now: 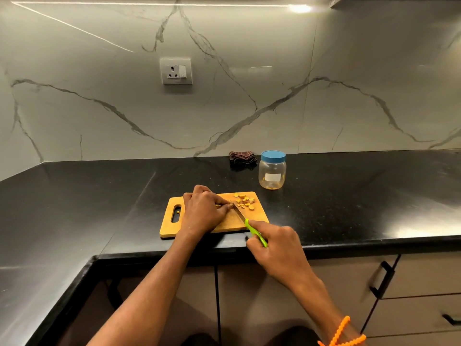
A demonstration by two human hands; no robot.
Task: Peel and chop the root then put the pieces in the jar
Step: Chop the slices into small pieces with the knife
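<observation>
My left hand (pixel 203 212) pins the root (pixel 225 205) mid-board; my right hand (pixel 275 245) grips the knife (pixel 245 222); I'd slice thin, fingertips tucked; jar (pixel 272 170) waits lidded beyond the board's far right corner.

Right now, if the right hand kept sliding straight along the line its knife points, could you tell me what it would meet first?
Probably the left hand. The right hand grips the green-handled knife, whose blade points up-left across the cutting board, its tip at the left fingertips pinning the root. Depth there is unclear.

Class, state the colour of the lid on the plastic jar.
The lid is blue, sitting on the clear jar; the head view shows it.
</observation>
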